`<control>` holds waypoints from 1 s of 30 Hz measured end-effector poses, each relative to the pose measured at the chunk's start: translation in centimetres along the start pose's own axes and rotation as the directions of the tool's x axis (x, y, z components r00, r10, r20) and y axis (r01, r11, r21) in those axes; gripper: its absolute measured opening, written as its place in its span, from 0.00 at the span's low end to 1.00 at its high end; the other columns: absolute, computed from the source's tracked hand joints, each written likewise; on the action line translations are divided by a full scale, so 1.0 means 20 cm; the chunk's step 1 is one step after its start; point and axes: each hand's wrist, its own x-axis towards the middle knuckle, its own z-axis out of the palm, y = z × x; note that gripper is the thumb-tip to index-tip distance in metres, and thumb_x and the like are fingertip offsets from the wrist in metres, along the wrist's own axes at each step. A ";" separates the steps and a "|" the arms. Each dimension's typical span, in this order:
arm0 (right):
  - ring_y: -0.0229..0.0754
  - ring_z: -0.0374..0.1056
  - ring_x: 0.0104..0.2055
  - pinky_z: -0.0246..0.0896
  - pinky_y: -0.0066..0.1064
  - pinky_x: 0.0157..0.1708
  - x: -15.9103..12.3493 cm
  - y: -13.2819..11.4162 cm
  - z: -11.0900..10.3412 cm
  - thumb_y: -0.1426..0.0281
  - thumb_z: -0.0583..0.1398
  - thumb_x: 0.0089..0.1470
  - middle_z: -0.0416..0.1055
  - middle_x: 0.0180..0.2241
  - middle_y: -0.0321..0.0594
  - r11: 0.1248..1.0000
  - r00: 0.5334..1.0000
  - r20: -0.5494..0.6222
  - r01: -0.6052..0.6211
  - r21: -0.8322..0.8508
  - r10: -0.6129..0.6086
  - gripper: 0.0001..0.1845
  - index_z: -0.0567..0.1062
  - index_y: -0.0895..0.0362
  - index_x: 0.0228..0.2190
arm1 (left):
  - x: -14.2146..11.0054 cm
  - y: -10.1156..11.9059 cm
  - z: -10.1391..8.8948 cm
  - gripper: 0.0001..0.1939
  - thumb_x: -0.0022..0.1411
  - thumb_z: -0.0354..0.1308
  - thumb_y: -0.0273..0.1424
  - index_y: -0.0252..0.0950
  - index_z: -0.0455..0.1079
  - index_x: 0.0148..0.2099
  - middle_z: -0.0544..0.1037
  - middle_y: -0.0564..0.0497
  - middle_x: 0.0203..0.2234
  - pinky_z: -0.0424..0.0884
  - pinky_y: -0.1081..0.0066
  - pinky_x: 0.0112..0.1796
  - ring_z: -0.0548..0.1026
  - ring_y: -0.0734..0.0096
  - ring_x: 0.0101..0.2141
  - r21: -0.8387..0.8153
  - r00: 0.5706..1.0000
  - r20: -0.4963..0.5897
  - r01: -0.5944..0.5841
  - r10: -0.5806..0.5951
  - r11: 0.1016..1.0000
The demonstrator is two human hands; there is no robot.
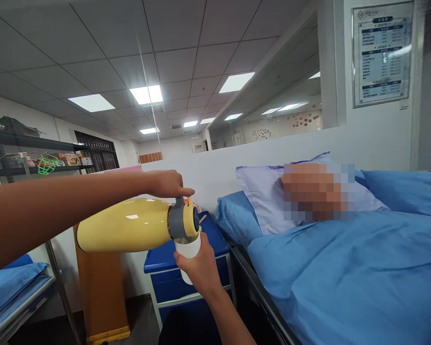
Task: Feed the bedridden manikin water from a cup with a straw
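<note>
Yellow flask, one, tilted, left grip clamped on handle, one white cup, right grip clamped around it

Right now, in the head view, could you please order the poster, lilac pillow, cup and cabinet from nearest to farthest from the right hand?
1. Cup: held in the right hand.
2. Cabinet: just behind and below the hand.
3. Lilac pillow: to the right, on the bed.
4. Poster: upper right, on the wall.
</note>
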 end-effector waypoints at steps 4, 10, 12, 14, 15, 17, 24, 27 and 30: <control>0.56 0.78 0.36 0.65 0.42 0.28 0.00 0.08 0.06 0.56 0.67 0.37 0.80 0.33 0.48 0.999 0.995 -0.101 -0.021 0.038 0.025 0.23 0.75 0.45 0.38 | 0.05 0.02 0.01 0.35 0.62 0.42 0.56 0.32 0.76 0.27 0.77 0.38 0.27 0.62 0.64 0.32 0.71 0.62 0.28 0.053 0.999 0.004 -0.042 0.042 0.998; 0.62 0.79 0.39 0.59 0.46 0.26 0.05 0.32 0.18 0.51 0.63 0.31 0.81 0.34 0.54 0.999 0.969 -0.240 -0.053 0.009 0.053 0.29 0.78 0.43 0.40 | 0.07 0.02 0.02 0.35 0.60 0.46 0.58 0.32 0.77 0.27 0.76 0.39 0.25 0.63 0.64 0.32 0.70 0.64 0.26 0.003 0.999 -0.010 -0.031 0.031 1.000; 0.62 0.79 0.39 0.61 0.46 0.26 0.06 0.39 0.19 0.50 0.63 0.31 0.81 0.34 0.54 0.998 0.974 -0.221 -0.064 -0.028 0.056 0.30 0.78 0.43 0.41 | 0.06 0.03 0.03 0.35 0.59 0.47 0.59 0.33 0.77 0.26 0.76 0.39 0.25 0.62 0.64 0.31 0.70 0.63 0.26 0.004 0.999 -0.007 -0.033 0.033 0.999; 0.61 0.79 0.39 0.63 0.47 0.28 0.05 0.42 0.18 0.51 0.64 0.33 0.81 0.36 0.54 0.998 0.987 -0.154 -0.054 -0.022 0.050 0.30 0.77 0.43 0.42 | 0.06 0.04 0.03 0.35 0.59 0.47 0.58 0.33 0.77 0.27 0.76 0.39 0.25 0.62 0.64 0.30 0.70 0.63 0.26 0.019 1.000 0.002 -0.031 0.031 0.999; 0.60 0.79 0.39 0.65 0.47 0.28 0.05 0.42 0.17 0.51 0.65 0.34 0.81 0.37 0.54 0.999 0.993 -0.113 -0.046 -0.003 0.046 0.30 0.77 0.42 0.43 | 0.06 0.04 0.04 0.35 0.59 0.46 0.58 0.33 0.77 0.27 0.76 0.39 0.25 0.62 0.64 0.30 0.70 0.63 0.26 0.029 1.000 0.009 -0.027 0.027 0.999; 0.61 0.79 0.39 0.66 0.46 0.30 0.03 0.38 0.15 0.51 0.66 0.35 0.81 0.38 0.55 0.998 0.997 -0.059 -0.049 0.034 0.051 0.29 0.76 0.43 0.43 | 0.07 0.05 0.04 0.35 0.59 0.46 0.59 0.33 0.78 0.27 0.76 0.39 0.26 0.62 0.64 0.30 0.71 0.62 0.26 0.049 1.000 0.012 -0.021 0.021 0.999; 0.59 0.79 0.42 0.67 0.45 0.34 -0.01 0.11 0.02 0.55 0.68 0.37 0.82 0.38 0.52 0.993 0.995 0.067 -0.074 0.093 0.068 0.25 0.77 0.44 0.41 | 0.06 0.07 0.05 0.35 0.59 0.46 0.58 0.33 0.78 0.29 0.77 0.38 0.28 0.61 0.63 0.30 0.71 0.61 0.27 0.107 0.999 0.017 -0.029 0.027 0.994; 0.59 0.79 0.43 0.67 0.46 0.35 -0.01 0.01 -0.03 0.56 0.67 0.38 0.82 0.38 0.52 0.993 0.991 0.113 -0.082 0.084 0.073 0.23 0.77 0.44 0.40 | 0.05 0.08 0.05 0.34 0.59 0.46 0.57 0.33 0.79 0.30 0.77 0.39 0.27 0.61 0.63 0.31 0.71 0.61 0.27 0.119 0.999 0.022 -0.045 0.042 0.992; 0.61 0.79 0.43 0.67 0.47 0.35 -0.01 -0.01 -0.04 0.56 0.67 0.39 0.82 0.39 0.55 0.993 0.987 0.132 -0.098 0.058 0.090 0.23 0.77 0.45 0.41 | 0.05 0.08 0.05 0.34 0.60 0.45 0.57 0.33 0.79 0.31 0.78 0.39 0.28 0.62 0.63 0.31 0.72 0.62 0.28 0.138 0.999 0.030 -0.045 0.041 0.989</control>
